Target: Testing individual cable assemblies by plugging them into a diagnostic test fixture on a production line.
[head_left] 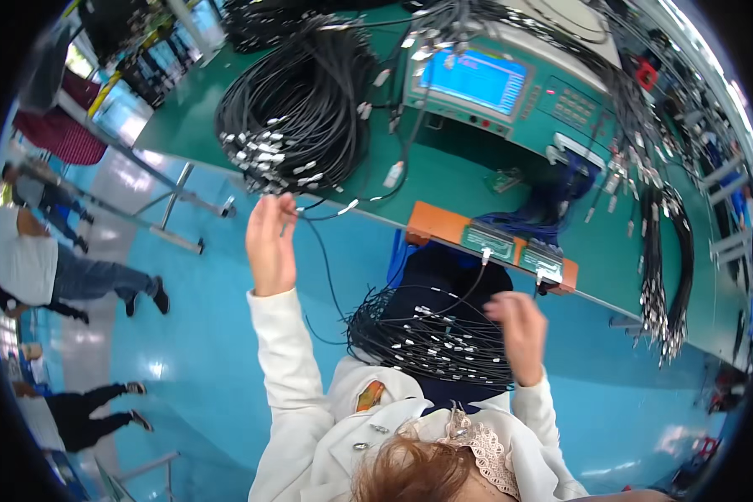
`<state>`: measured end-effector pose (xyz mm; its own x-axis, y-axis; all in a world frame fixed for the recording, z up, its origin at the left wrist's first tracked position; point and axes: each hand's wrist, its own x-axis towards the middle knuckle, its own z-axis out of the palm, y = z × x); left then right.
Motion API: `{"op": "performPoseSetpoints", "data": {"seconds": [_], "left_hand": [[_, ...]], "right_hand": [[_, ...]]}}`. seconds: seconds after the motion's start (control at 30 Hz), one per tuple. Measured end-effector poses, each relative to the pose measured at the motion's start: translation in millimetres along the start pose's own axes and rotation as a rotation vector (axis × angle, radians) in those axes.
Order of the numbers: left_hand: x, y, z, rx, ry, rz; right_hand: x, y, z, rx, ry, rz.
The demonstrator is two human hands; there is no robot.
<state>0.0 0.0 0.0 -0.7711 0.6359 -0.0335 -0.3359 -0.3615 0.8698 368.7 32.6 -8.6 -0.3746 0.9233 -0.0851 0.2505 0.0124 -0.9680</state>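
Note:
My left hand (pixel 272 243) is raised at the table's front edge, its fingertips pinched on a thin black cable (pixel 322 259) that hangs down toward my lap. Just beyond it lies a large coil of black cables (pixel 301 109) with silver and white connector ends. A bundle of similar cables (pixel 431 343) rests across my lap. My right hand (pixel 520 330) hovers over that bundle's right side, smeared by motion, so its grip is unclear. In front of it, an orange fixture (pixel 439 221) carries two small green boards (pixel 488 241), each with a cable plugged in.
A green test instrument (pixel 552 105) with a lit blue screen stands on the green table (pixel 180 125). Dark blue wires (pixel 548 201) lie behind the fixture. More cable bundles (pixel 682 259) hang off the right edge. People (pixel 33 251) are at the far left.

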Motion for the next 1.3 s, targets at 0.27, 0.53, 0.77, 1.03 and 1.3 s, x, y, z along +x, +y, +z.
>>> {"op": "performPoseSetpoints", "data": {"seconds": [0.27,0.53,0.77,1.03,1.3], "left_hand": [[-104.5,36.8,58.3,-0.343,-0.352,-0.168],[-87.0,93.0,-75.4,-0.435,-0.017,-0.236],[-21.3,108.3,-186.6,-0.314,0.05,-0.145],[-2.2,96.0,-166.6,-0.134,0.144,-0.24],[-134.6,-97.0,74.4,1.167,-0.989,0.313]], "right_hand": [[111.9,-73.2,104.5,1.201,-0.436,0.317],[33.5,-54.5,11.6,0.697,-0.63,0.09],[-105.8,17.2,-64.0,1.196,0.158,-0.093],[-152.1,82.4,-204.0,1.082,0.836,-0.181],[-8.3,53.3,-53.6,-0.14,0.484,-0.03]]}}
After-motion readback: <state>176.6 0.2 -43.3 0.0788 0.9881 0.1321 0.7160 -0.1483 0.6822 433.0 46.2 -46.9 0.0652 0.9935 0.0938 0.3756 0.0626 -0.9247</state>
